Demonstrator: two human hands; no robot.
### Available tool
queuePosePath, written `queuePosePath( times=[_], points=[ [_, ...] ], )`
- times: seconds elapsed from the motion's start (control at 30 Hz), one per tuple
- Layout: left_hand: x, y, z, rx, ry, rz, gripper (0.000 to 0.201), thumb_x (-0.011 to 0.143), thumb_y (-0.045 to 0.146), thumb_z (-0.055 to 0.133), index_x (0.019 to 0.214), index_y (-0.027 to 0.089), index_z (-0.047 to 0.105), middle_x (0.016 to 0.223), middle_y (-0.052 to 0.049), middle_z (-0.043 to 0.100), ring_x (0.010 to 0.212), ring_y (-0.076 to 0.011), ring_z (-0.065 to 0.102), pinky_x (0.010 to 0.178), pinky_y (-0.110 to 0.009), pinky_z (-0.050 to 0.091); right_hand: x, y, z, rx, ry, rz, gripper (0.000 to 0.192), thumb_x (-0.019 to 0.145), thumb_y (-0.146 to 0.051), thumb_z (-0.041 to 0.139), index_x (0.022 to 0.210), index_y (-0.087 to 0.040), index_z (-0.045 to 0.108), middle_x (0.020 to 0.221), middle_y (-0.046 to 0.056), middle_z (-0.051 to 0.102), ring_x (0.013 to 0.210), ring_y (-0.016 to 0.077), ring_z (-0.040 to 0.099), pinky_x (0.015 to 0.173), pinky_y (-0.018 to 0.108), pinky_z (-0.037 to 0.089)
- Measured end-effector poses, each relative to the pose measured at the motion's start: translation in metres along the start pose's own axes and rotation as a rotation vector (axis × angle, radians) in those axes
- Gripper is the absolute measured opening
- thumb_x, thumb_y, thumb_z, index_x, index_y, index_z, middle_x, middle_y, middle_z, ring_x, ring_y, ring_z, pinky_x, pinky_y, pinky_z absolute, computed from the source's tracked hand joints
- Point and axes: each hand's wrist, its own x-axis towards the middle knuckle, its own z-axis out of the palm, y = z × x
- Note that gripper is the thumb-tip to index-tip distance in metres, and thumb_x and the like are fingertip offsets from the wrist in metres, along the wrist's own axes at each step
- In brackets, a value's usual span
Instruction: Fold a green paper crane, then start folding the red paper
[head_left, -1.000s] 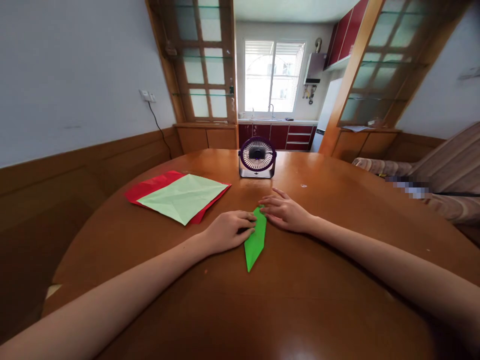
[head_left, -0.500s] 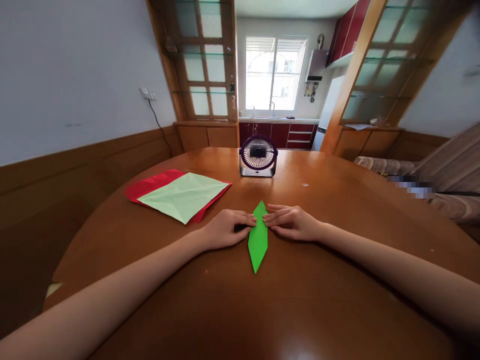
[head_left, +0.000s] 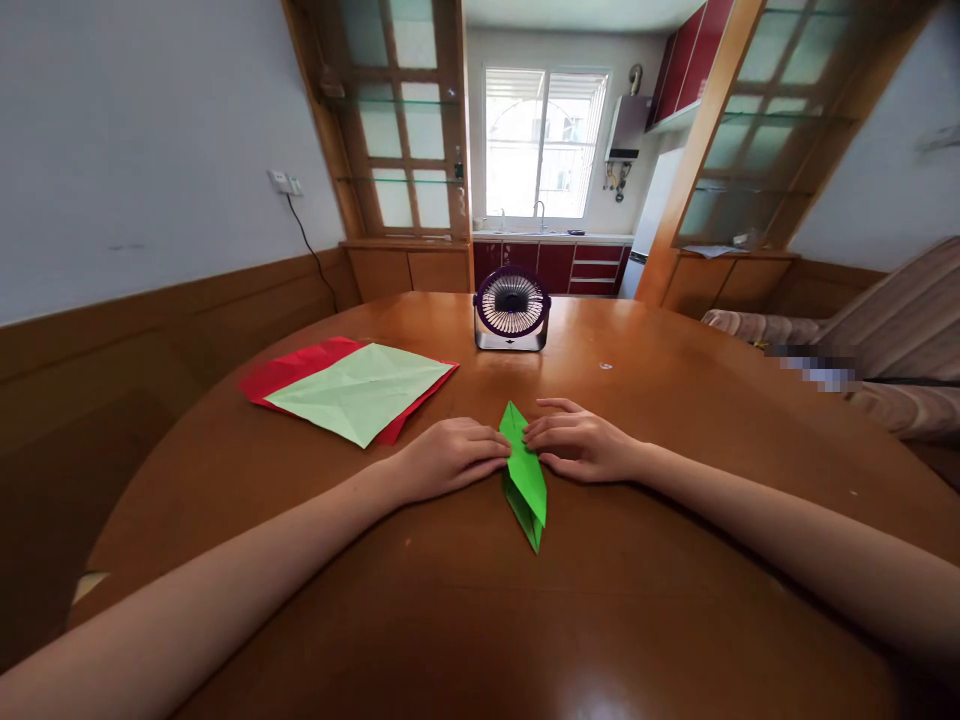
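Note:
A long, pointed piece of folded green paper (head_left: 527,482) lies on the wooden table in front of me, its lower end slightly parted into layers. At its left edge, my left hand (head_left: 459,455) holds it with fingers close together and thumb low by the paper. My right hand (head_left: 581,442) grips the opposite edge between fingertips and thumb, with one finger raised away from the sheet. The fingertips partly cover the middle of the paper.
Pale green paper (head_left: 364,390) lies over red paper (head_left: 300,362) to the left on the round wooden table (head_left: 480,620). A small purple fan (head_left: 512,305) stands at the far side, beyond the green paper.
The folded green paper has turned, its lower tip swinging right, and its layers now gape at the lower end. Both hands stay at its sides. The view has shifted slightly.

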Motion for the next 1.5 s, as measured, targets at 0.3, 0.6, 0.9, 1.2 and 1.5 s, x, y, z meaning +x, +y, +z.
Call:
queuePosePath(
  times=[0.3,0.6,0.9,1.2,1.5],
  points=[
    [0.004,0.009,0.005,0.119,-0.035,-0.125,0.02,0.095,0.025,0.044,0.099,0.018,0.063,0.098,-0.008,0.07,0.093,-0.0199,0.066,0.084,-0.032,0.048,0.002,-0.004,-0.004,-0.015,-0.028,-0.029,0.024,0.087,-0.027,0.057,0.109,-0.02,0.065,0.107,0.006,0.07,0.106,0.0189,0.063,0.111,0.045,0.035],
    [0.005,0.013,0.008,-0.061,0.062,-0.318,0.014,0.087,0.022,0.053,0.091,0.021,0.066,0.092,-0.004,0.071,0.088,-0.0186,0.065,0.081,-0.029,0.048,0.005,-0.007,-0.003,-0.08,-0.044,-0.06,0.019,0.093,-0.025,0.049,0.103,-0.018,0.065,0.101,0.006,0.07,0.099,0.0175,0.063,0.106,0.04,0.041],
    [0.012,0.02,0.004,-0.147,0.117,-0.466,0.016,0.085,0.031,0.062,0.073,0.02,0.066,0.08,0.0,0.07,0.079,-0.0174,0.063,0.089,-0.036,0.045,0.007,-0.01,0.003,0.07,0.026,0.195,0.017,0.092,-0.025,0.052,0.093,-0.018,0.067,0.096,0.007,0.064,0.093,0.0186,0.06,0.093,0.04,0.048],
    [0.016,0.024,0.011,-0.089,0.171,-0.653,0.018,0.081,0.032,0.068,0.068,0.02,0.063,0.077,0.0,0.071,0.08,-0.0201,0.064,0.092,-0.043,0.043,0.01,-0.013,0.011,0.252,0.12,0.485,0.027,0.091,-0.034,0.058,0.071,-0.016,0.065,0.095,0.006,0.059,0.087,0.0169,0.057,0.083,0.034,0.051],
    [0.019,0.023,0.019,-0.335,0.355,-0.845,0.044,0.072,0.023,0.072,0.106,0.022,0.044,0.077,0.003,0.07,0.078,-0.0196,0.068,0.077,-0.035,0.049,0.013,-0.015,0.019,0.072,0.129,0.646,0.025,0.088,-0.03,0.061,0.068,-0.016,0.056,0.096,0.007,0.057,0.092,0.0196,0.054,0.086,0.038,0.045]
  ],
)
